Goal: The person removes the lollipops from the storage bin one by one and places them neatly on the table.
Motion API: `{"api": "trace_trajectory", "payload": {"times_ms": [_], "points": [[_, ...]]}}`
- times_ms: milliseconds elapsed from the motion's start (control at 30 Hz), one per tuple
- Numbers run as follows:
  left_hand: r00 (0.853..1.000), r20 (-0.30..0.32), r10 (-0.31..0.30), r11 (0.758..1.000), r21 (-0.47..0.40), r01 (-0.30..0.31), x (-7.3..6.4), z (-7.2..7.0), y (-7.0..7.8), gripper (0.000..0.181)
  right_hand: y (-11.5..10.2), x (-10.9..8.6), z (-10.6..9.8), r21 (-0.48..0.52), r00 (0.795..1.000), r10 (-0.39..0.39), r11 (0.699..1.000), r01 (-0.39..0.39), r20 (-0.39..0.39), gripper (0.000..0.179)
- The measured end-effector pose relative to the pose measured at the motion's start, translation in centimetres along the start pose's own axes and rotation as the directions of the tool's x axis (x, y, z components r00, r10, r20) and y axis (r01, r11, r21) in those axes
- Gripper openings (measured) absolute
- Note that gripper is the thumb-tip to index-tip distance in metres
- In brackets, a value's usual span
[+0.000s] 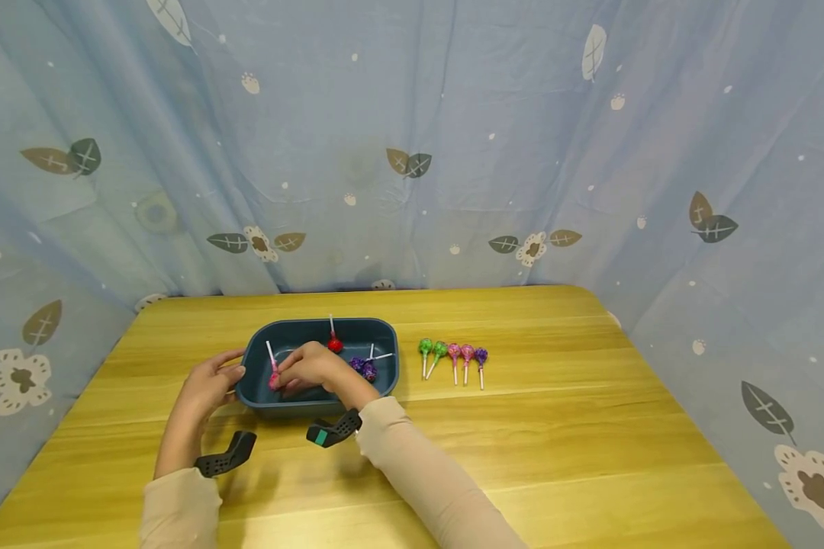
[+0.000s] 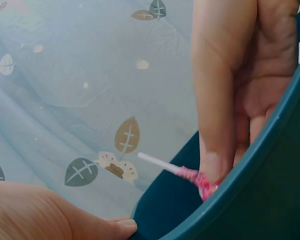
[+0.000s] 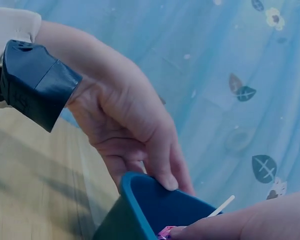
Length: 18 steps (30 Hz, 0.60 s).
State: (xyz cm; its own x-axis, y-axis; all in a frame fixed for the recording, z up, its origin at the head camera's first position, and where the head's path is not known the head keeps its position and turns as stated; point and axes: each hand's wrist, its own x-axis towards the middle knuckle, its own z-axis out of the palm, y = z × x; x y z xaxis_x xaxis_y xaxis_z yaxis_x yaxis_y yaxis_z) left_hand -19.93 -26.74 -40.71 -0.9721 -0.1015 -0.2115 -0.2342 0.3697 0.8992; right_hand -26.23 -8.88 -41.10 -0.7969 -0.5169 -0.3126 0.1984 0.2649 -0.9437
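Observation:
A dark blue plastic box [image 1: 281, 412] stands on the wooden table. At its left end my left hand [image 1: 204, 383] grips the rim, the thumb [image 3: 169, 181] over the edge and the fingers outside. Inside the box, my right hand [image 1: 318, 364] pinches a pink lollipop [image 2: 189, 176] by its wrapped head, the white stick tilting up and to the left. A red lollipop [image 1: 335, 345] leans at the box's back wall. Purple lollipops [image 1: 368, 371] lie toward the right end, partly behind my right wrist.
Right of the box, a row of lollipops lies on the table [image 1: 556, 427]: two green [image 1: 426, 346], two pink [image 1: 468, 351] and one purple [image 1: 481, 355], sticks toward me. A patterned blue curtain [image 1: 357, 229] hangs behind the table and along its sides.

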Motion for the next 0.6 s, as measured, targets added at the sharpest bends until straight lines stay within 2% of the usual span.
{"api": "trace_trajectory", "payload": {"times_ms": [233,600], "points": [[1.000,0.000,0.004,1.000,0.022,-0.004,-0.1,0.1,0.0,0.051,0.3,-0.7,-1.4,0.053,0.999,-0.033,0.998,0.032,0.020,0.011],[1.000,0.019,-0.003,1.000,0.014,0.003,-0.1,0.0,0.0,0.052,0.8,-1.9,-4.0,0.090,0.994,-0.087,0.992,0.093,-0.061,0.016]]}}
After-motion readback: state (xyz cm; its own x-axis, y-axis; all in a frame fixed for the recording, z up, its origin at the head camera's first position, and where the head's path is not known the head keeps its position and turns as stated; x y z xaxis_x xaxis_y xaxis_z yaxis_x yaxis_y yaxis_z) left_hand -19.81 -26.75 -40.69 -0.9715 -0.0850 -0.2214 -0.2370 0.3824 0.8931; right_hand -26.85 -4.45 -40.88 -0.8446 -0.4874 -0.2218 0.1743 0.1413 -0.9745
